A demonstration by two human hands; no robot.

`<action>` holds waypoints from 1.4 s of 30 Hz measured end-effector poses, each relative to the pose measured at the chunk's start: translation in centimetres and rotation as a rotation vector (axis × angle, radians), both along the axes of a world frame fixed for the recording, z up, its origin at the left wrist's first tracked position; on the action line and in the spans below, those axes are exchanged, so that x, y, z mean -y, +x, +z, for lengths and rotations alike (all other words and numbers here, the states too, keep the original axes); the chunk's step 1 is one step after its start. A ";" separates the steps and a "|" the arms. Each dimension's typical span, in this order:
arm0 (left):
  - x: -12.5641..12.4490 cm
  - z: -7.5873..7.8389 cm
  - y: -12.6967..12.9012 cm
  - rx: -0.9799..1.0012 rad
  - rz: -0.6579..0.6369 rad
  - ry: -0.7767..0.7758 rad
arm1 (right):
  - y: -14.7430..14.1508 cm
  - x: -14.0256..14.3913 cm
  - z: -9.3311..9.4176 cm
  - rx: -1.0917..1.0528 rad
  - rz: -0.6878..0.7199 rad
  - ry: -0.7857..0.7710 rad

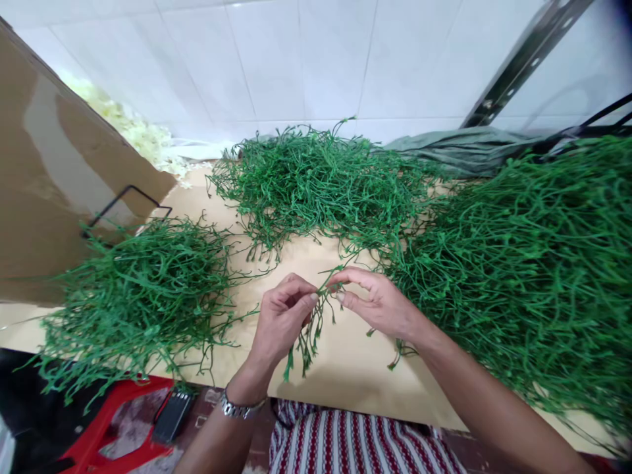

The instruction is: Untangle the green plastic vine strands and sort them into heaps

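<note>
Left to right. Cardboard sheet leans at far left, with a black wire frame at its foot. In front of it, the left pile of green plastic stems sits on the desk, overhanging the near edge above a red stool.

Left hand, watch on the wrist, is closed in a pinch on the sprig, thumb and forefinger clamped near its top. Right hand pinches the same sprig at the upper end, fingers curled in, narrow grip. Both hands hold it above the desk's bare middle, just in front of the centre pile.

Sprig: long axis roughly vertical in view, tilted a bit; upper end points up-right toward the right hand's fingertips, lower end hangs down toward the near desk edge. Thin green plastic, several wiry branches fanning downward, each ending in a small darker nub. Same look as the stems in the piles.

Right pile is the biggest, running to the right edge and touching the right forearm. Behind it lie a grey-green bag and a metal rail against the white tiled wall. Striped cloth shows below the desk edge.
</note>
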State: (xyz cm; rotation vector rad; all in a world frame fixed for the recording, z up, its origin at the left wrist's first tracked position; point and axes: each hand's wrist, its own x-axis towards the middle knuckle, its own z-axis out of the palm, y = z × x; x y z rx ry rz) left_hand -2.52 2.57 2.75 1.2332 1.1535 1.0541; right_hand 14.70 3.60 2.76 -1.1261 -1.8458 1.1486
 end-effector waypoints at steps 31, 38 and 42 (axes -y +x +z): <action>0.3 -0.7 0.7 -0.346 -0.254 0.041 | -1.4 1.2 -1.4 0.299 -0.029 -0.014; 0.4 -0.4 0.5 -0.268 -0.286 -0.036 | -1.1 1.0 -2.7 0.559 -0.017 0.444; 0.7 -0.9 0.7 -0.250 -0.276 -0.065 | -0.5 0.5 -3.3 0.731 -0.026 0.687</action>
